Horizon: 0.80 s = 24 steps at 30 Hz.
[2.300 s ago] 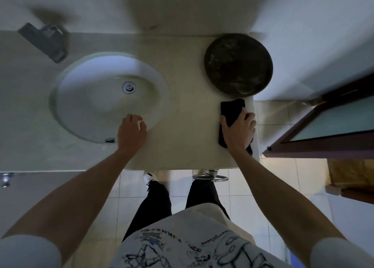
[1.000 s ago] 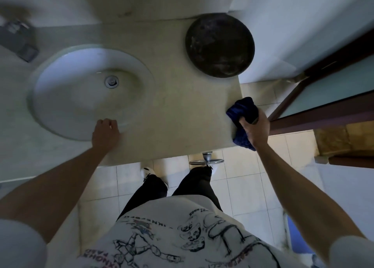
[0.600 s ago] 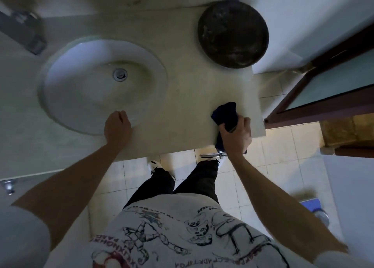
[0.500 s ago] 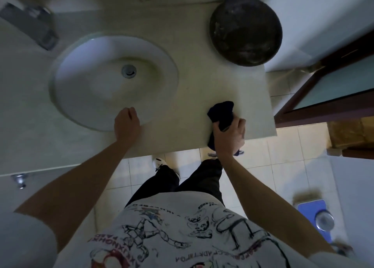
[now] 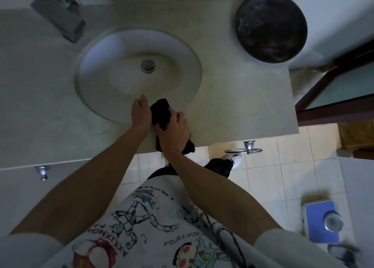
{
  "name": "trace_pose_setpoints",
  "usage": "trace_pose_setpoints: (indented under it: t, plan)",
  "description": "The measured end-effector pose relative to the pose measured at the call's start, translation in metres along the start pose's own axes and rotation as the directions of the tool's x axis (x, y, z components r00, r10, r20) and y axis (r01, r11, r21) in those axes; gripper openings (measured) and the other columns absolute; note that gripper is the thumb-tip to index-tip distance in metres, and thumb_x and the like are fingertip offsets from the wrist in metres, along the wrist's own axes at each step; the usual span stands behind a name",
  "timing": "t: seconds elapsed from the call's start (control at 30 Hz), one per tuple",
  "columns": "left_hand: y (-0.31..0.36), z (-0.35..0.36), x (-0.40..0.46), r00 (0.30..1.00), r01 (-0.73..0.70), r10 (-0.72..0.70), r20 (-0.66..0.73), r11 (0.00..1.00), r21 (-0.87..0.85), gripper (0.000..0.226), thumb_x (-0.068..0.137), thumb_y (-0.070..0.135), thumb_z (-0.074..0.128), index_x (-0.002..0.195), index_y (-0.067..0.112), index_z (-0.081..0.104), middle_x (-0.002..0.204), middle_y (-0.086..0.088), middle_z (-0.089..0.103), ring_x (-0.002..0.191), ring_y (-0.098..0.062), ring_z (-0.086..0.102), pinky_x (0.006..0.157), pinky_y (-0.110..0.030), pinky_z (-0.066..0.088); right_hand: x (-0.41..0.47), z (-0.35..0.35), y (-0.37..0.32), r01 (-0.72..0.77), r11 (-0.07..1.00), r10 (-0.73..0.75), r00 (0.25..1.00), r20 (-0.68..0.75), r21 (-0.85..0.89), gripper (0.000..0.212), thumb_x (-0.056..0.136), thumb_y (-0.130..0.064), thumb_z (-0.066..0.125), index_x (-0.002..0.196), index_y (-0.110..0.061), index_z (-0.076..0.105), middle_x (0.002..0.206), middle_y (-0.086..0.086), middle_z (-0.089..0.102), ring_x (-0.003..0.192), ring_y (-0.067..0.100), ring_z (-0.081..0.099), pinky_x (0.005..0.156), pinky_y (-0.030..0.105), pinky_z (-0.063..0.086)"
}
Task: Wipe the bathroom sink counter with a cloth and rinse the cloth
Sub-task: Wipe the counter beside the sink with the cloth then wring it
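Change: the cloth (image 5: 160,113) has travelled from the right end of the counter (image 5: 232,105) to the near rim of the sink (image 5: 97,97). Half a second ago the right hand alone held it, while the left rested on the rim.
Left hand (image 5: 140,114): now against the cloth's left side, fingers curled on it.
Right hand (image 5: 174,132): fingers curled round the cloth, gripping it; a tail of cloth hangs below the wrist, past the counter edge.
Cloth position: bunched between both hands, over the sink's front rim.
Implication: wiping of the right section appears finished; the two-handed hold over the basin suggests rinsing is next.
Tap (image 5: 60,18): no water visible from it or in the basin.
Dark bowl (image 5: 271,27): at the counter's far right corner.
Writing: printed letters on the shirt (image 5: 151,227), seen upside down; partly legible, not readable with confidence. No brand marks elsewhere.
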<state>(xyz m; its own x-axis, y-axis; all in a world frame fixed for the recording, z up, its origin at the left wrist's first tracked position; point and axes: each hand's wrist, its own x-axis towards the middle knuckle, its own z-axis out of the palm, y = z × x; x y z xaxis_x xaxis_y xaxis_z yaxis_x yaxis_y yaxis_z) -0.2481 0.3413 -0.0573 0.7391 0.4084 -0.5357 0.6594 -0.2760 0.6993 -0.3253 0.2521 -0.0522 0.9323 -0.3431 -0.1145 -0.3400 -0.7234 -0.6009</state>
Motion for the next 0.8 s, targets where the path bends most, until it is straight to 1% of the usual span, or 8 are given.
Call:
trace_pose_setpoints:
  t: [0.07, 0.2, 0.27, 0.37, 0.5, 0.6, 0.73, 0.8]
  plan:
    - [0.001, -0.006, 0.003, 0.999, 0.054, -0.053, 0.005, 0.997, -0.047, 0.055, 0.105, 0.047, 0.029, 0.128, 0.006, 0.057, 0.130, -0.014, 0.059, 0.118, -0.030, 0.057, 0.103, -0.045, 0.045, 0.002, 0.002, -0.006, -0.018, 0.999, 0.016, 0.999, 0.040, 0.046, 0.061, 0.072, -0.038, 0.081, 0.125, -0.017, 0.060, 0.107, 0.005, 0.060, 0.087, 0.023, 0.060, 0.070, 0.039, 0.054]
    - [-0.002, -0.017, 0.007, 0.999, -0.040, 0.038, 0.027, 0.998, 0.056, 0.055, 0.107, 0.048, 0.027, 0.130, 0.007, 0.057, 0.135, -0.012, 0.057, 0.123, -0.028, 0.053, 0.110, -0.042, 0.038, 0.013, -0.024, 0.001, -0.095, 0.960, 0.069, 0.992, 0.106, 0.265, 0.058, 0.078, -0.032, 0.078, 0.130, -0.015, 0.058, 0.118, 0.002, 0.060, 0.098, 0.019, 0.062, 0.076, 0.034, 0.053]
    - [-0.001, -0.017, 0.006, 0.995, -0.089, 0.084, 0.048, 0.989, 0.116, 0.054, 0.108, 0.045, 0.027, 0.128, 0.005, 0.058, 0.135, -0.013, 0.056, 0.124, -0.027, 0.053, 0.109, -0.038, 0.037, 0.029, -0.049, 0.019, -0.152, 0.931, 0.126, 0.987, 0.099, 0.332, 0.057, 0.078, -0.030, 0.078, 0.130, -0.015, 0.058, 0.121, 0.002, 0.062, 0.102, 0.017, 0.061, 0.078, 0.027, 0.048]
    - [0.003, -0.010, 0.002, 0.989, -0.143, 0.133, 0.066, 0.971, 0.191, 0.051, 0.109, 0.037, 0.030, 0.122, 0.000, 0.061, 0.130, -0.019, 0.057, 0.121, -0.030, 0.053, 0.099, -0.032, 0.035, 0.066, -0.101, 0.058, -0.217, 0.890, 0.209, 0.976, 0.064, 0.402, 0.054, 0.075, -0.026, 0.080, 0.124, -0.014, 0.061, 0.113, 0.002, 0.067, 0.099, 0.015, 0.061, 0.080, 0.027, 0.049]
    - [0.007, 0.004, -0.006, 0.982, -0.186, 0.169, 0.088, 0.947, 0.262, 0.048, 0.108, 0.031, 0.032, 0.117, -0.002, 0.065, 0.127, -0.024, 0.058, 0.120, -0.035, 0.053, 0.100, -0.037, 0.036, 0.122, -0.179, 0.123, -0.241, 0.904, 0.266, 0.964, -0.022, 0.354, 0.051, 0.075, -0.026, 0.080, 0.122, -0.015, 0.063, 0.104, -0.004, 0.066, 0.093, 0.010, 0.059, 0.075, 0.021, 0.044]
    - [0.013, 0.015, -0.016, 0.977, -0.211, 0.187, 0.105, 0.930, 0.301, 0.044, 0.108, 0.025, 0.034, 0.112, -0.006, 0.065, 0.118, -0.028, 0.058, 0.114, -0.037, 0.055, 0.095, -0.038, 0.037, 0.160, -0.226, 0.176, -0.265, 0.923, 0.297, 0.952, -0.079, 0.278, 0.055, 0.074, -0.033, 0.078, 0.123, -0.015, 0.062, 0.109, -0.002, 0.068, 0.097, 0.015, 0.061, 0.079, 0.026, 0.047]
    - [0.020, 0.032, -0.032, 0.981, -0.194, 0.180, 0.071, 0.909, 0.368, 0.037, 0.107, 0.019, 0.039, 0.115, -0.007, 0.063, 0.118, -0.030, 0.058, 0.115, -0.038, 0.053, 0.095, -0.038, 0.037, 0.181, -0.240, 0.223, -0.329, 0.928, 0.344, 0.937, -0.066, 0.178, 0.062, 0.073, -0.044, 0.072, 0.125, -0.016, 0.057, 0.118, 0.004, 0.065, 0.104, 0.025, 0.062, 0.086, 0.040, 0.055]
    - [0.026, 0.046, -0.036, 0.982, -0.191, 0.177, 0.072, 0.894, 0.405, 0.035, 0.106, 0.018, 0.039, 0.121, -0.005, 0.062, 0.124, -0.027, 0.058, 0.119, -0.037, 0.052, 0.098, -0.038, 0.038, 0.175, -0.228, 0.222, -0.333, 0.939, 0.339, 0.937, -0.082, 0.086, 0.061, 0.077, -0.046, 0.069, 0.127, -0.014, 0.052, 0.123, 0.006, 0.058, 0.105, 0.030, 0.061, 0.084, 0.039, 0.052]
